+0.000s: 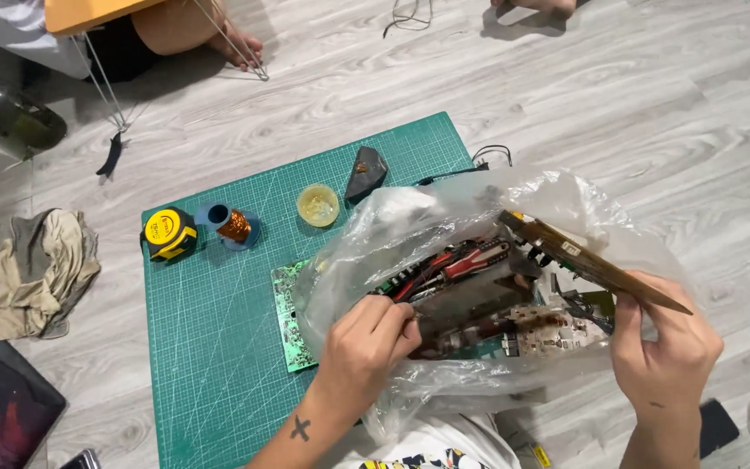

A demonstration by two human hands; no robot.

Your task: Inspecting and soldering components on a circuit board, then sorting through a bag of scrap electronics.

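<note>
Bag (444,217) on mat (219,347), boards (479,300) inside; tape measure (169,233) left.

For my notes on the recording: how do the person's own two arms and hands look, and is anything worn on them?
Both are bare: no gloves, sleeves, rings or watch visible. The left hand has a small dark cross-shaped tattoo on the forearm. The right hand shows a tiny dark mark near the wrist.

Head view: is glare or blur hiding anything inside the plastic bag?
Head view: even, soft light, no motion blur; the clear plastic bag shows white sheen and wrinkles that veil the circuit boards inside; left hand and right hand are sharp; faint shadows on the green cutting mat.
</note>
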